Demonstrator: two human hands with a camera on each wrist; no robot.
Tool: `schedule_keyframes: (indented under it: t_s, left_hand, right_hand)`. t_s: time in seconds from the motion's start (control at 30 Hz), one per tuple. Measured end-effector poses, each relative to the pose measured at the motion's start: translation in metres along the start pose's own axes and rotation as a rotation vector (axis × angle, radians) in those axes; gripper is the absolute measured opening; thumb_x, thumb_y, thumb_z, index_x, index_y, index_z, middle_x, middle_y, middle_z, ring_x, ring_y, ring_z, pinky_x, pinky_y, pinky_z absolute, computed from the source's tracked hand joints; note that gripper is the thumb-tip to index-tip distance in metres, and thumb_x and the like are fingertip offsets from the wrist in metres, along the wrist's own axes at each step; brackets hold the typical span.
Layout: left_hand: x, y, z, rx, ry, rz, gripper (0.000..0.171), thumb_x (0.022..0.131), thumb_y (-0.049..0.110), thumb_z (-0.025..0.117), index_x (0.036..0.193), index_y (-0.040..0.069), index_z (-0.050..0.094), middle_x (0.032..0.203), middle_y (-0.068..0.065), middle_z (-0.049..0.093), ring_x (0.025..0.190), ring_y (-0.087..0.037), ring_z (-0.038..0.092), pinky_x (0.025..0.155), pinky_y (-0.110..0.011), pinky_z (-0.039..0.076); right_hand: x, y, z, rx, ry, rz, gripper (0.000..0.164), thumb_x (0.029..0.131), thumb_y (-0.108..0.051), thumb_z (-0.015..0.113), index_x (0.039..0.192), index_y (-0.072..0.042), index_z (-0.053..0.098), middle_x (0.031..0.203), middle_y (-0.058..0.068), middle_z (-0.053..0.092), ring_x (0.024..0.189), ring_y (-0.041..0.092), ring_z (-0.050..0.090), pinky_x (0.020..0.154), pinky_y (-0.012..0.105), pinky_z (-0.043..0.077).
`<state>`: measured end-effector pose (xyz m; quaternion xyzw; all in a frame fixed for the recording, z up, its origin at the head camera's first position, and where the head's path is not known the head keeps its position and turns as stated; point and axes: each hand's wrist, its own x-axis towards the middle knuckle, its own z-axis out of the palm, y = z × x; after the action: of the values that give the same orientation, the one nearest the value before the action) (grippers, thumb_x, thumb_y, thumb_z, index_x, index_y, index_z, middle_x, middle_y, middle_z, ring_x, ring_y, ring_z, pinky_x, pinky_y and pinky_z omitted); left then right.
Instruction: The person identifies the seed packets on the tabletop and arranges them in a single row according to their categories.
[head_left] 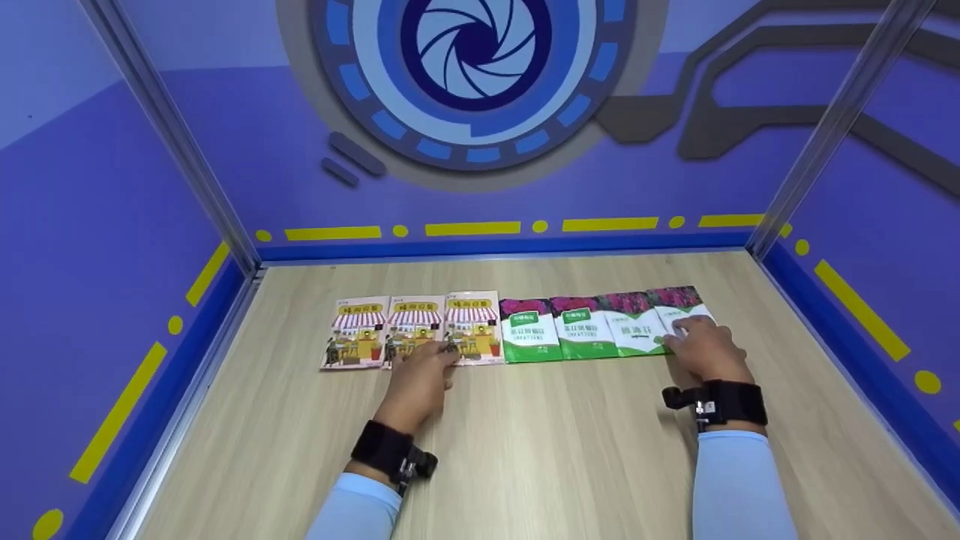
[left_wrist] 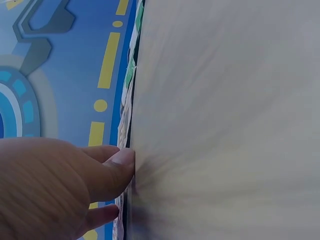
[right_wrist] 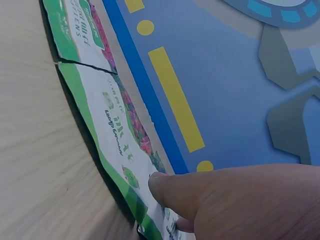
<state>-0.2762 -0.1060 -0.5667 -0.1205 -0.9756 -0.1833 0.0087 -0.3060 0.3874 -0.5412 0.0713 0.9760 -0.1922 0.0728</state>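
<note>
A row of flat packets lies across the table. At the left are three pink packets [head_left: 355, 333] with a striped awning shop picture; green-and-white flower seed packets [head_left: 530, 331] continue to the right. My left hand [head_left: 422, 381] touches the lower edges of the middle and right pink packets, its thumb and fingertips at the packet edge in the left wrist view. At the right end, my right hand [head_left: 706, 349] rests on the last flower seed packet [head_left: 679, 305] and partly covers it. The right wrist view shows the thumb [right_wrist: 167, 187] against a packet's printed face.
The light wood table [head_left: 555, 442] has blue-purple printed panels [head_left: 525, 202] at the back and both sides, with metal corner posts [head_left: 180, 142]. A dark strap with a small camera [head_left: 705, 405] sits on each wrist.
</note>
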Motion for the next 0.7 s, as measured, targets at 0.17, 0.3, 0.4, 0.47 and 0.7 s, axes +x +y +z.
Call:
schedule_keyframes:
  t_s: [0.17,0.3,0.4,0.47,0.7]
  left_hand:
    - [0.002,0.000,0.000,0.015,0.013,0.022,0.050,0.095,0.010,0.075,0.142,0.025,0.069,0.155,-0.004,0.058,0.147,-0.030,0.052,0.121,-0.075,0.029]
    - [0.004,0.001,0.000,0.050,0.034,0.064,0.050,0.094,0.007,0.074,0.141,0.025,0.070,0.151,-0.004,0.061,0.144,-0.028,0.054,0.121,-0.076,0.029]
    - [0.004,0.002,-0.002,0.096,0.054,0.090,0.050,0.093,0.014,0.079,0.141,0.025,0.070,0.150,-0.003,0.062,0.144,-0.027,0.054,0.121,-0.074,0.030]
    - [0.004,0.002,-0.004,0.122,0.071,0.105,0.051,0.092,0.021,0.082,0.141,0.024,0.069,0.149,-0.004,0.062,0.144,-0.027,0.054,0.120,-0.073,0.033]
    - [0.005,0.004,-0.010,0.129,0.155,0.111,0.052,0.093,0.042,0.081,0.139,0.020,0.071,0.149,-0.005,0.063,0.142,-0.027,0.056,0.123,-0.069,0.033]
  right_hand:
    - [0.000,-0.005,-0.004,0.001,-0.002,-0.003,0.064,0.110,-0.046,0.050,0.159,-0.006,0.045,0.163,0.033,0.036,0.144,0.063,0.032,0.102,0.087,0.033]
    - [0.001,-0.013,-0.006,0.018,0.012,-0.027,0.066,0.109,-0.047,0.051,0.159,-0.005,0.045,0.161,0.034,0.039,0.145,0.063,0.032,0.105,0.088,0.030]
    - [0.003,-0.024,-0.004,0.019,0.060,-0.080,0.062,0.109,-0.044,0.054,0.156,-0.004,0.049,0.158,0.033,0.045,0.144,0.061,0.037,0.108,0.084,0.033]
    - [0.003,-0.034,-0.001,0.025,0.097,-0.124,0.058,0.108,-0.040,0.056,0.153,-0.004,0.052,0.156,0.031,0.048,0.144,0.059,0.041,0.110,0.081,0.036]
    - [-0.001,-0.065,0.008,0.083,0.141,-0.229,0.053,0.107,-0.035,0.061,0.151,-0.007,0.056,0.160,0.024,0.048,0.150,0.050,0.042,0.120,0.069,0.036]
